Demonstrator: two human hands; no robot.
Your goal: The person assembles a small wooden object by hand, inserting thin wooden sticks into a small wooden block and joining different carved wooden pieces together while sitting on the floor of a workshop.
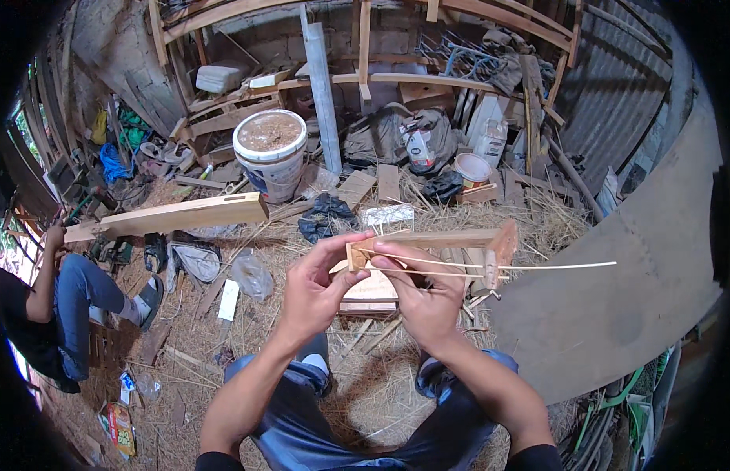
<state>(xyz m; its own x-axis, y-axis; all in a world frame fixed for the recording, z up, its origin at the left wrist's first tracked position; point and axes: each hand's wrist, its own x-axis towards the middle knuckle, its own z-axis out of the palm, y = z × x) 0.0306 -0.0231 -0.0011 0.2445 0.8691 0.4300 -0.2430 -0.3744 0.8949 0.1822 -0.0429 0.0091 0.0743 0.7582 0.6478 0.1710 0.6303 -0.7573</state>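
Observation:
My left hand (pixel 311 292) grips the near-left end of a small wooden frame (pixel 451 239), thumb and fingers closed around a squared end block. The frame's long bar runs to the right and ends in a wider crosspiece (pixel 502 245). Thin pale strips (pixel 573 266), like split cane, stretch from the end block past the crosspiece, one reaching well beyond it. With thumb and fingers, my right hand (pixel 427 306) pinches the strips close to the block. Below the hands sits a light wooden block (pixel 370 292), partly hidden by them.
A person in jeans (pixel 86 294) sits at the left beside a long plank (pixel 176 216). A full white bucket (pixel 271 145) stands ahead, with a black plastic bag (pixel 327 217) nearer. A large grey sheet (pixel 616 314) leans at the right. Straw and shavings cover the floor.

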